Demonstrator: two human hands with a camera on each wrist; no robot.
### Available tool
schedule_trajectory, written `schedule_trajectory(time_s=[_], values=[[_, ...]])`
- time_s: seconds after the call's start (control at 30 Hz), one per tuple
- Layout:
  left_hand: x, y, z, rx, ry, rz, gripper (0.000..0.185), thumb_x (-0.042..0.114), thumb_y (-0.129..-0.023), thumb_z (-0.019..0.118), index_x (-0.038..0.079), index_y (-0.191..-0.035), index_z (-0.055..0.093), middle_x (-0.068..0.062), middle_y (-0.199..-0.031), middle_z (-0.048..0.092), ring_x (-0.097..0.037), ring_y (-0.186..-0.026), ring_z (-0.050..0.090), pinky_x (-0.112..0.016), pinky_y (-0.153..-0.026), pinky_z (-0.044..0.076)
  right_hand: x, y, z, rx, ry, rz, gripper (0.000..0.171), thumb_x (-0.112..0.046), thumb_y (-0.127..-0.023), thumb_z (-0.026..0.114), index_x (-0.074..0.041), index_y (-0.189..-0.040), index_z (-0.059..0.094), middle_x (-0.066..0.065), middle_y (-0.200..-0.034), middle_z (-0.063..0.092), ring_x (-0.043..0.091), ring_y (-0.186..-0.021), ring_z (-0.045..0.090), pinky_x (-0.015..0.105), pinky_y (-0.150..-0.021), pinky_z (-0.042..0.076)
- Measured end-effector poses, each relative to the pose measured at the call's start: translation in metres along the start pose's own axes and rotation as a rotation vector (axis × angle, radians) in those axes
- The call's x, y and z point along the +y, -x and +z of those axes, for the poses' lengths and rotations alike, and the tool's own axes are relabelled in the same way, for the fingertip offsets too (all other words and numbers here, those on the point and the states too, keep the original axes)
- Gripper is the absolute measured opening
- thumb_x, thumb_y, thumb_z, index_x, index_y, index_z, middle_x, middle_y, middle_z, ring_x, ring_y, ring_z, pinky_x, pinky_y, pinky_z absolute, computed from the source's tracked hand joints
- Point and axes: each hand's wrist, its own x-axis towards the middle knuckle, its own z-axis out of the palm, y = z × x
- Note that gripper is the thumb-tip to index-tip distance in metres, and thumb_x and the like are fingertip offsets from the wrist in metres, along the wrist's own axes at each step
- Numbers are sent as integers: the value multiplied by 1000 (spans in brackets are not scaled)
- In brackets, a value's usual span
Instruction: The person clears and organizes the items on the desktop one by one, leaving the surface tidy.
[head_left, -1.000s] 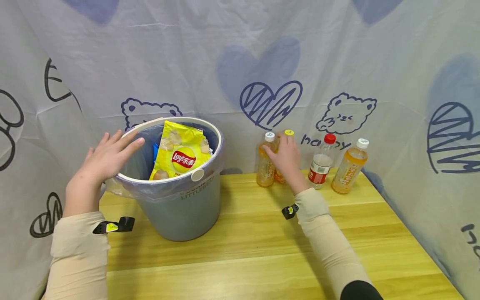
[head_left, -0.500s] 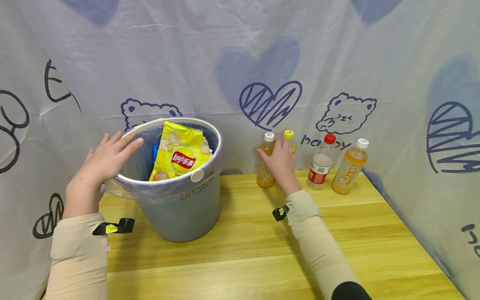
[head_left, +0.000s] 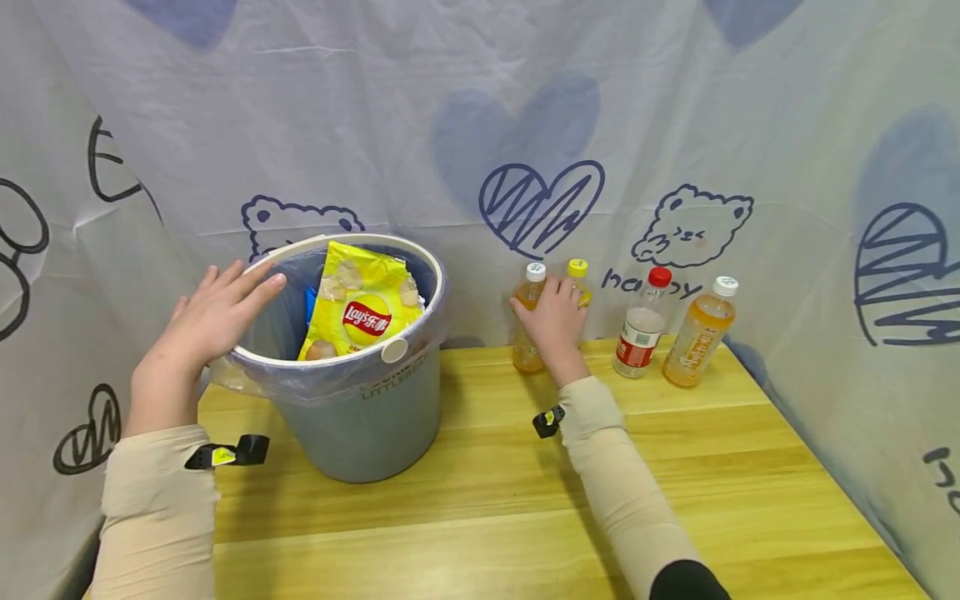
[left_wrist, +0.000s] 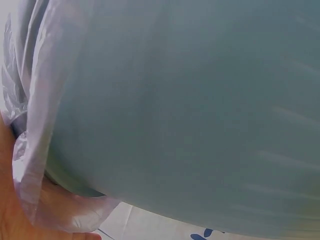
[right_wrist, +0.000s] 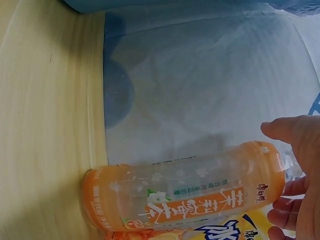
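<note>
My left hand [head_left: 206, 321] lies with fingers spread over the left rim of the grey-blue bin [head_left: 367, 425], which has a clear plastic liner. In the left wrist view the bin's wall [left_wrist: 175, 110] fills most of the picture. My right hand [head_left: 555, 325] is at the upper part of an orange-labelled drink bottle [right_wrist: 185, 187] with a white cap. Its thumb stands apart from the bottle on one side, and the other fingers are at the far side. Right behind that hand is a yellow-capped bottle [head_left: 583, 293], partly hidden.
A yellow chip bag [head_left: 360, 312] sticks up out of the bin. To the right on the wooden table [head_left: 480, 517] stand a red-capped bottle [head_left: 640, 333] and another white-capped orange bottle [head_left: 699, 337]. A printed curtain [head_left: 420, 150] hangs close behind everything.
My right hand has moved left from the yellow-capped bottle to the white-capped orange bottle, which has shifted slightly left. The left hand has stayed on the bin's rim.
</note>
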Motion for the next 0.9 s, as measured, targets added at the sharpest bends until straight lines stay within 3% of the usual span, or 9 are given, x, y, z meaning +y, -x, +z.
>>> schedule_trajectory(time_s=[0.47,0.7,0.9], values=[[-2,-1,0,-5,5,12,79,71,-96,12,22,-158,4,-26,-161,-8,-51,-145,-17,-79,-107,-8,-2,-2,7,1,60,5,76,-56,-84,67,-1,-133,45,21,-135,45,37,-123,45,54,-96,44],[-1,0,-1,0,10,11,80,70,-96,12,21,-158,5,-26,-161,-8,-50,-145,-17,-78,-107,-7,-3,3,5,12,56,-22,72,-52,-82,69,-1,-128,47,21,-132,49,36,-121,46,53,-95,43],[-1,0,-1,-4,5,11,80,71,-96,12,21,-158,4,-26,-161,-7,-51,-145,-17,-78,-108,-6,-3,11,2,21,71,-61,71,-54,-81,68,-2,-125,47,19,-125,50,36,-115,48,50,-88,46]])
